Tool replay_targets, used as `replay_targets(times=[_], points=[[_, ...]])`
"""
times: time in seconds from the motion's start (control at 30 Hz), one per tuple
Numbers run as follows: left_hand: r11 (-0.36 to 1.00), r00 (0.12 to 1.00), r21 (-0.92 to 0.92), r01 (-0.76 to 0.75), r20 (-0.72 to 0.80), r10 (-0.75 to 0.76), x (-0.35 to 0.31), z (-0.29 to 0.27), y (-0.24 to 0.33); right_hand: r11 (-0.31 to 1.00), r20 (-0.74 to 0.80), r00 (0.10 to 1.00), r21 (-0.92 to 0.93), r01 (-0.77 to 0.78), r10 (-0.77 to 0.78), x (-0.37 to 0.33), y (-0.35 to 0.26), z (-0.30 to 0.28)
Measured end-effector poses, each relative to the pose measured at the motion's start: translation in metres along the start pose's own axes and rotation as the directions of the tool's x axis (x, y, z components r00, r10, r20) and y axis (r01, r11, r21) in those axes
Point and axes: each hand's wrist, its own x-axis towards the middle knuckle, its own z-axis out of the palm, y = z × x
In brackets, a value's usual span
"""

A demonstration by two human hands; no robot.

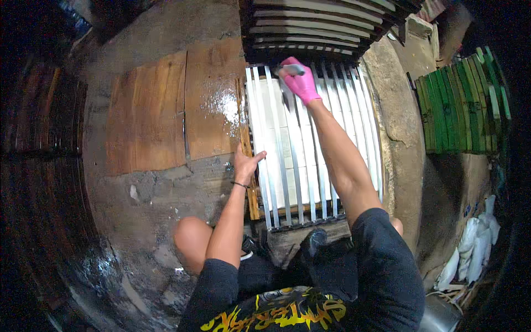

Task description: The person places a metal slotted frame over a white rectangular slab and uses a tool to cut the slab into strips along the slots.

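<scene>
A rack of white painted slats (287,160) lies flat on the ground in front of me, resting on wooden battens. My right hand (300,82), in a pink glove, is stretched to the rack's far end and grips a small grey brush or pad (292,69) pressed on a slat. My bare left hand (246,161), with a dark band at the wrist, rests with fingers spread on the rack's left edge. I am squatting, with my left knee (191,240) at the lower left.
Brown wooden boards (166,110) lie left of the rack, with white splashes on one. More white slatted racks (315,27) are stacked beyond. Green slats (464,105) lean at the right. White sacks (470,249) lie at the lower right on rough concrete.
</scene>
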Motion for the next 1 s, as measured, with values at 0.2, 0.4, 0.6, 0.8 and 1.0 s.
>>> replay_targets(times=[0.2, 0.4, 0.6, 0.8, 1.0], points=[[0.997, 0.993, -0.026, 0.078, -0.089, -0.080, 0.020, -0.012, -0.044, 0.925, 0.304, 0.875, -0.071, -0.374, 0.377, -0.181, -0.011, 0.019], [0.982, 0.976, -0.094, 0.164, 0.161, -0.147, 0.005, -0.002, -0.003, 0.888, 0.467, 0.781, -0.021, -0.460, 0.416, -0.428, -0.117, -0.111], [0.866, 0.988, 0.486, 0.121, -0.140, -0.060, -0.016, 0.012, 0.001, 0.994, -0.011, 0.997, -0.086, -0.071, 0.071, -0.180, -0.092, -0.110], [0.846, 0.988, 0.519, 0.119, -0.147, -0.049, -0.017, 0.039, 0.017, 0.982, 0.029, 0.999, -0.180, 0.050, -0.046, -0.006, 0.026, -0.052], [0.835, 0.978, 0.518, 0.187, -0.174, -0.111, -0.021, 0.021, 0.022, 0.909, 0.333, 0.848, -0.090, -0.406, 0.412, -0.186, -0.011, -0.033]])
